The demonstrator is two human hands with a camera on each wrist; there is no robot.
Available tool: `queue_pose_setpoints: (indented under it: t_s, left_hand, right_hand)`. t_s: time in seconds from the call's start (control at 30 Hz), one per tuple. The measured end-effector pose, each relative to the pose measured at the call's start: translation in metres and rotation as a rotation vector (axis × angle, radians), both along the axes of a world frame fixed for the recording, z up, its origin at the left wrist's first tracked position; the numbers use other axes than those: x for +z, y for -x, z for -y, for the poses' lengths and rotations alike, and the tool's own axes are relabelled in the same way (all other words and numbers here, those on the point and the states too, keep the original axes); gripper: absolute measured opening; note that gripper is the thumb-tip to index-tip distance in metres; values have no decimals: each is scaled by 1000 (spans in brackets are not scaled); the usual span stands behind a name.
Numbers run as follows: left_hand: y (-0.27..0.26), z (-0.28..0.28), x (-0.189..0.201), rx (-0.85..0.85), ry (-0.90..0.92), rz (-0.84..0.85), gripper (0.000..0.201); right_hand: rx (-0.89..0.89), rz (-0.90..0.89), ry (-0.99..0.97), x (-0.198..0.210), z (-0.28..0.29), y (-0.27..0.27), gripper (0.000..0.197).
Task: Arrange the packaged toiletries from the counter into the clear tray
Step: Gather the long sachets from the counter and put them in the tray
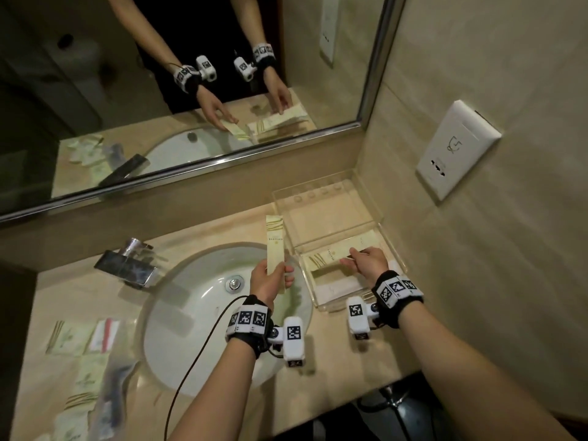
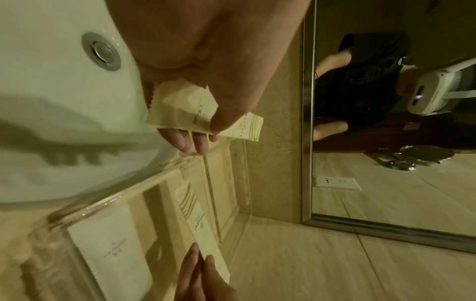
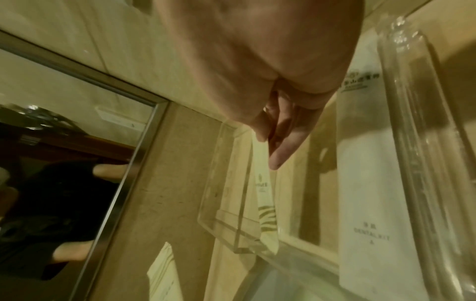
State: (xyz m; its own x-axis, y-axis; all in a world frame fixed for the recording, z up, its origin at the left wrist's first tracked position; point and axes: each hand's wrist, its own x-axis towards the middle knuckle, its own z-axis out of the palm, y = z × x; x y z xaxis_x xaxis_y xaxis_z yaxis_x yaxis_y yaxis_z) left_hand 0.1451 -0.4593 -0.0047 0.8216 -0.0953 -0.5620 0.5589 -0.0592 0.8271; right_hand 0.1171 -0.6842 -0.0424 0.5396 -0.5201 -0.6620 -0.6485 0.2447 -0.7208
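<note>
My left hand (image 1: 284, 272) grips the lower end of a long cream packet (image 1: 275, 243) and holds it upright over the sink's right edge, beside the clear tray (image 1: 393, 246). In the left wrist view my thumb presses this packet (image 2: 180, 106) onto my fingers. My right hand (image 1: 349, 258) pinches a second long cream packet (image 1: 331, 255) that lies across the tray's middle; the right wrist view shows that packet (image 3: 265, 205) running along a tray wall (image 3: 226, 175). A white dental kit packet (image 1: 338, 289) lies flat in the tray's near section.
The white sink (image 1: 203, 316) and chrome faucet (image 1: 127, 265) are left of the tray. Several more packets (image 1: 79, 345) lie on the counter at the far left. A mirror (image 1: 191, 90) runs behind the counter and a wall socket (image 1: 455, 151) sits to the right.
</note>
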Motion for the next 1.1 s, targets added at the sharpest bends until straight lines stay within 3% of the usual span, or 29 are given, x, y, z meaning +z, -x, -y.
queue_pose_setpoints:
  t_s: [0.13, 0.23, 0.37, 0.43, 0.57, 0.67, 0.73, 0.83, 0.93, 1.1]
  left_hand:
    - [-1, 2, -11, 6, -29, -5, 20]
    - [-3, 3, -15, 13, -29, -18, 19]
    - [-5, 8, -18, 29, -37, -9, 15]
    - [-7, 11, -19, 20, -33, -12, 14]
    - [-8, 17, -22, -16, -53, -24, 16]
    - [-9, 22, -22, -33, -66, -9, 18]
    - [-9, 27, -22, -32, -71, 8, 17]
    - [-9, 33, -17, -47, -45, 24, 18]
    - [-11, 40, -13, -90, 8, 32, 18]
    - [-14, 51, -11, -150, 17, 33, 18]
  right_hand:
    - [136, -118, 41, -31, 11, -18, 40]
    - [122, -165, 73, -44, 14, -32, 35]
    - [278, -257, 134, -47, 13, -44, 44]
    - [306, -259, 104, -53, 14, -47, 37]
    - [280, -308, 161, -49, 15, -45, 40]
    - [303, -263, 96, -46, 13, -43, 20]
    - [340, -280, 107, -46, 16, -41, 27]
    - [253, -181, 20, -44, 18, -35, 21]
    - [214, 20, -60, -25, 10, -30, 34]
    - [514, 203, -220, 15, 1, -25, 35]
